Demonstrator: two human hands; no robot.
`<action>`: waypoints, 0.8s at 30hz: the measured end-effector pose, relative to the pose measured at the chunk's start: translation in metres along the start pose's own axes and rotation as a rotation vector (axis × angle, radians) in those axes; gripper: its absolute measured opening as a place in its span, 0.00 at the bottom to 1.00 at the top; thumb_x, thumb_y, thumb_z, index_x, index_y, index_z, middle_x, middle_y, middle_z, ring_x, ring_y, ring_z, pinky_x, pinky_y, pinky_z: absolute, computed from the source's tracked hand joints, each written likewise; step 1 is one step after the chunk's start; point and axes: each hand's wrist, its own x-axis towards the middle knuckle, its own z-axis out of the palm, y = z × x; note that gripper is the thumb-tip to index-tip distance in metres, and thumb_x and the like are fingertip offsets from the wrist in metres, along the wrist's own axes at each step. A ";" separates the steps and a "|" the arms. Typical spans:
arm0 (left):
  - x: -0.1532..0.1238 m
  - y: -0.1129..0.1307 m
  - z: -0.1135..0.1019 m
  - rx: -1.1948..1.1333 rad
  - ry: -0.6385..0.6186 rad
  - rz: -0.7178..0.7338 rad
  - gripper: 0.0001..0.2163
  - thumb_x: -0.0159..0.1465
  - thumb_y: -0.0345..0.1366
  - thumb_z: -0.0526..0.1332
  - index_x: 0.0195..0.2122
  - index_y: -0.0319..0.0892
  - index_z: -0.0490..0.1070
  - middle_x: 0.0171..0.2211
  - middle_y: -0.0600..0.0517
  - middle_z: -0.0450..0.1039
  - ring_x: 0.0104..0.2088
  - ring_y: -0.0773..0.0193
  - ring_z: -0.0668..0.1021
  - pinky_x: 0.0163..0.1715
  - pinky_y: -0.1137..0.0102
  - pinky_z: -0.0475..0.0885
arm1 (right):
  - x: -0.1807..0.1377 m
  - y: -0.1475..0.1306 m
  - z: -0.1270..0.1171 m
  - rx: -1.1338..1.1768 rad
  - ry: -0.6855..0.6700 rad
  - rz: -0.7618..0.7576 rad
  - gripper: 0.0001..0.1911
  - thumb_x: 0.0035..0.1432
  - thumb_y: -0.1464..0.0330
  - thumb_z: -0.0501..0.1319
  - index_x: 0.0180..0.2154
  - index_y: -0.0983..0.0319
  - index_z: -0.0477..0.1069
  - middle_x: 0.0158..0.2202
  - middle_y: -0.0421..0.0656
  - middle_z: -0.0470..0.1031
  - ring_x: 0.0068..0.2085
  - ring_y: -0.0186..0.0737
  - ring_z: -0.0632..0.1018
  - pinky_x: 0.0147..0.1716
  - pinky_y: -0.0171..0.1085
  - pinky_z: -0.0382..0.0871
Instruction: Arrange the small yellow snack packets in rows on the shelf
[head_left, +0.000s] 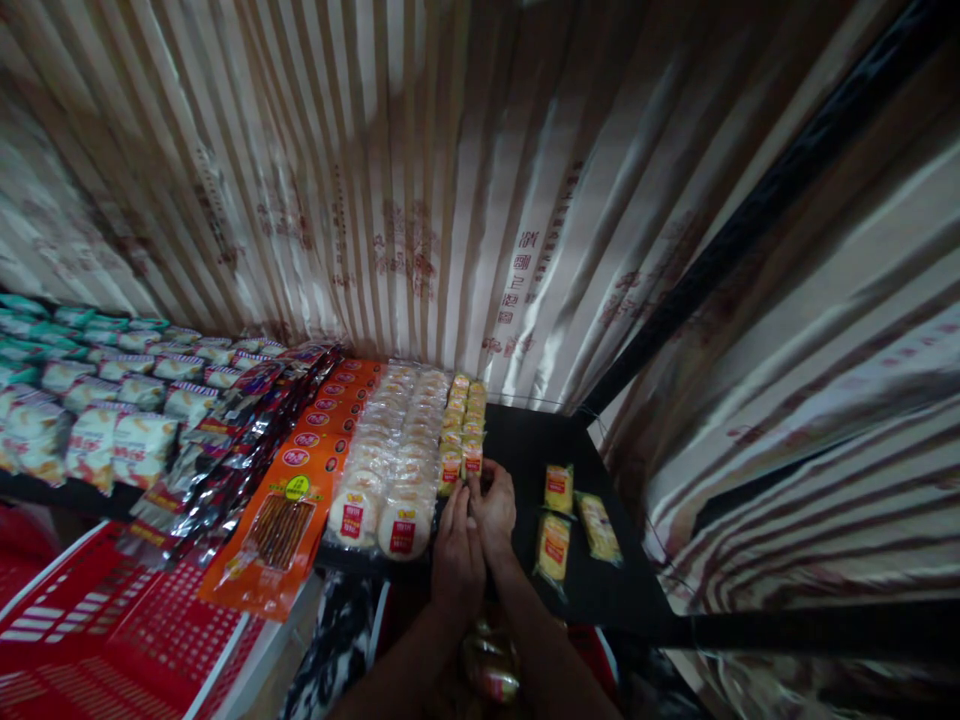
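Observation:
On the black shelf (517, 430), my left hand (459, 550) and my right hand (496, 508) meet at the front end of two narrow rows of yellow snack packs (453, 430). My right hand's fingers close on the front yellow pack (472, 462) of the right-hand row. Closed and pointing forward, the fingers of my left hand press beside it, below the left row; whatever lies under them is hidden. Right of my hands lie three loose yellow packs, one upper pack (557, 488), one lower pack (553, 545) and one tilted pack (598, 527).
Left of the rows are clear-wrapped round white crackers (401, 525), orange snack bags (281, 520), dark shiny packets (225, 440) and white bags (142, 445). A red basket (112, 620) stands below left. More packs (491, 665) show between my forearms. Curtain (450, 200) hangs behind; a black pole (712, 260) slants right.

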 end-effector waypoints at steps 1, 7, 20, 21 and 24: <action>0.000 0.000 0.000 -0.003 -0.001 -0.004 0.22 0.66 0.37 0.40 0.59 0.35 0.55 0.61 0.44 0.55 0.61 0.64 0.58 0.62 0.65 0.52 | 0.001 0.000 0.000 0.000 -0.003 0.003 0.19 0.51 0.58 0.52 0.40 0.63 0.67 0.37 0.48 0.71 0.39 0.45 0.72 0.42 0.42 0.66; -0.002 0.000 -0.001 0.034 0.011 -0.016 0.22 0.66 0.36 0.40 0.58 0.33 0.57 0.60 0.43 0.57 0.61 0.62 0.59 0.61 0.63 0.54 | 0.000 -0.003 -0.010 0.058 -0.036 0.003 0.24 0.52 0.55 0.50 0.43 0.64 0.69 0.41 0.51 0.72 0.41 0.44 0.72 0.43 0.41 0.66; 0.019 0.017 0.002 0.585 -0.102 0.345 0.22 0.60 0.27 0.46 0.56 0.35 0.60 0.62 0.43 0.52 0.63 0.54 0.50 0.61 0.51 0.51 | 0.037 0.007 -0.024 0.409 -0.089 0.173 0.37 0.58 0.48 0.38 0.58 0.66 0.57 0.60 0.49 0.60 0.60 0.41 0.61 0.56 0.40 0.56; 0.021 0.016 0.002 0.607 -0.090 0.356 0.22 0.61 0.28 0.47 0.57 0.34 0.58 0.62 0.43 0.50 0.64 0.53 0.49 0.61 0.50 0.50 | 0.043 0.004 -0.024 0.407 -0.100 0.148 0.37 0.57 0.47 0.38 0.58 0.65 0.57 0.60 0.48 0.58 0.61 0.41 0.60 0.58 0.40 0.54; 0.023 0.011 0.005 0.645 -0.048 0.371 0.24 0.62 0.31 0.48 0.60 0.34 0.54 0.63 0.43 0.48 0.64 0.52 0.49 0.60 0.51 0.52 | 0.066 -0.009 -0.023 0.365 -0.153 0.042 0.39 0.57 0.46 0.39 0.59 0.65 0.56 0.62 0.47 0.56 0.63 0.40 0.55 0.61 0.42 0.46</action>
